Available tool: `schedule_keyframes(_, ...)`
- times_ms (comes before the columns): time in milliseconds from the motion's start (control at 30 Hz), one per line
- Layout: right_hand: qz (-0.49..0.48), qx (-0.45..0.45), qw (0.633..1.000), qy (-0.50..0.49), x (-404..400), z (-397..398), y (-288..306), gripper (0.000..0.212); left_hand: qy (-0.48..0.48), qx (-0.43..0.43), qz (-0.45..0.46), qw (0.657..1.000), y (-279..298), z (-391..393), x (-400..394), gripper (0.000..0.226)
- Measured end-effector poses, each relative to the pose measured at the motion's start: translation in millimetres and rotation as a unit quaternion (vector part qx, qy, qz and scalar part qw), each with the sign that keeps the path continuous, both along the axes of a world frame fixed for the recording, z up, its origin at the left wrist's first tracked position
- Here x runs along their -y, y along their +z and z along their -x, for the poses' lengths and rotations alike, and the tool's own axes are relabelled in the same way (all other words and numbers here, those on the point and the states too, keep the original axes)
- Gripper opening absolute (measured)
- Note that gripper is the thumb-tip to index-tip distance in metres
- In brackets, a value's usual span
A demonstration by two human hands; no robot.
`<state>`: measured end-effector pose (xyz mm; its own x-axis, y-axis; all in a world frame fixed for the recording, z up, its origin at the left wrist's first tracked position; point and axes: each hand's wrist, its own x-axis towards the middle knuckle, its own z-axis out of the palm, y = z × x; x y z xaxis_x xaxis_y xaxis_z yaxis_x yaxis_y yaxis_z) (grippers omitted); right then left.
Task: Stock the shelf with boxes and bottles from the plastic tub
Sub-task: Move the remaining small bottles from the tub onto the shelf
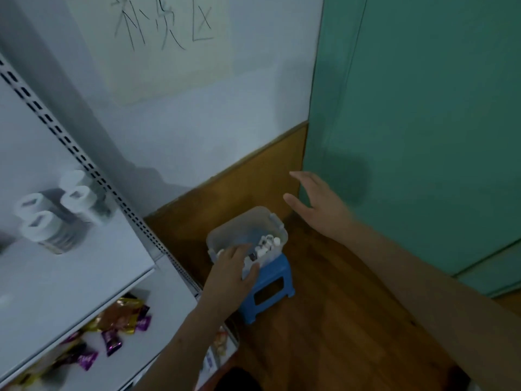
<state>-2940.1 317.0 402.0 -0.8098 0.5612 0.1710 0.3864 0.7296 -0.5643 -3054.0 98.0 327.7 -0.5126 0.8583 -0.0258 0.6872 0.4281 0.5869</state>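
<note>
My left hand (231,270) is down in the tub (225,235), fingers curled over a white-capped bottle (249,259) at the tub's near edge, thumb against its side. It looks like a grasp, though blur keeps me from telling how firmly it has closed. More bottles (267,241) lie in a row at the hand's 1 o'clock, caps pointing toward the far rim. The tub is clear plastic and sits on a blue stool (267,286) on the wood floor (338,320).

My right hand (315,204) hangs in the air at the tub's 2 o'clock, well apart from it, fingers spread and straight, holding nothing, in front of a green door (423,108).

The shelf (70,277) fills the view at 9 o'clock from the tub. Four bottles (53,215) already stand on its upper board, near the slotted upright (84,162). Wrapped sweets (112,331) lie on the board below.

I judge this the pick-up step: one bottle being taken, several left. The next move calls for lifting it clear of the rim, swinging toward 9 o'clock, and standing it upright beside the four without knocking them.
</note>
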Motion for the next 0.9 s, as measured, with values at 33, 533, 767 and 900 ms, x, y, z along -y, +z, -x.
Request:
schedule_keyframes(33,0.002,0.001,1.000,0.005,-10,9,-5,0.063,0.002,0.003,0.007,1.000,-6,6,-7,0.046)
schedule_keyframes(533,0.080,0.160,0.981,0.081,-126,204,-106,0.061,0.191,0.213,0.141,0.948,-152,123,-132,0.031)
schedule_keyframes(767,0.132,0.279,0.949,0.062,-149,218,-199,0.066,0.288,0.289,0.238,0.881,-213,153,-138,0.044)
schedule_keyframes(900,0.145,0.348,0.922,0.089,-158,213,-264,0.065,0.329,0.299,0.261,0.857,-248,159,-135,0.044)
